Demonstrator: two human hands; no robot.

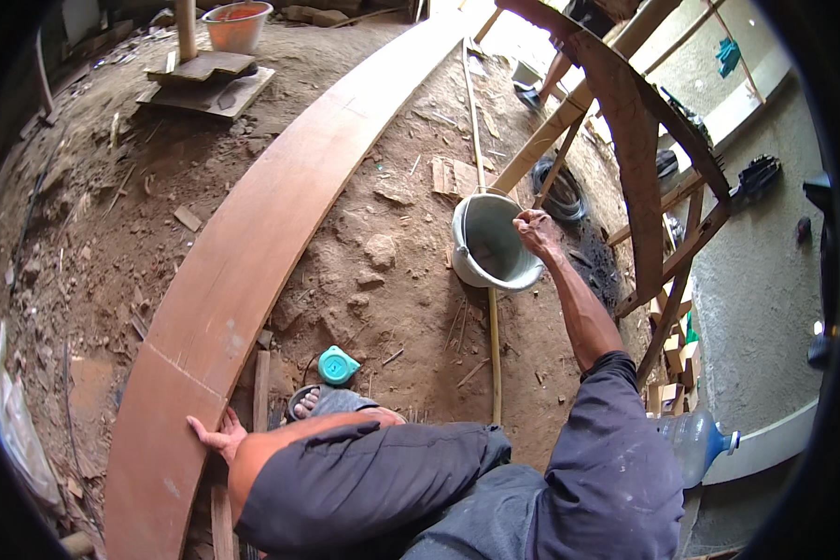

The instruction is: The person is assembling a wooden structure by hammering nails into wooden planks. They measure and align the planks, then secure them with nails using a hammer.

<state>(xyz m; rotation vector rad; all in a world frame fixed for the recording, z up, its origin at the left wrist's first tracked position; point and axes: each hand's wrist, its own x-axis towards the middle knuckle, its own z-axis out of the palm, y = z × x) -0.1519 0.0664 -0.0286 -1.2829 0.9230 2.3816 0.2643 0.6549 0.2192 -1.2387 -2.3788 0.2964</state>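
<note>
A long, smooth reddish-brown wooden plank (280, 196) runs from the lower left to the far top, with a pale line drawn across it. My left hand (220, 435) rests on the plank's right edge, fingers stretched and apart. My right hand (538, 233) is closed at the right side of a grey bucket (471, 266), where its thin wire handle meets the fingers. The bucket is tilted toward me, and its inside shows pale residue. On the dirt between plank and bucket lies a turquoise tape measure (337, 365), beside my foot.
A wooden frame (635, 159) with slanted beams stands at the right. A thin pole (495, 364) lies beneath the bucket. Black coiled hose (562, 191), a large clear water bottle (695, 446) and another bucket (237, 30) are around. Another person's leg (555, 75) shows at top right.
</note>
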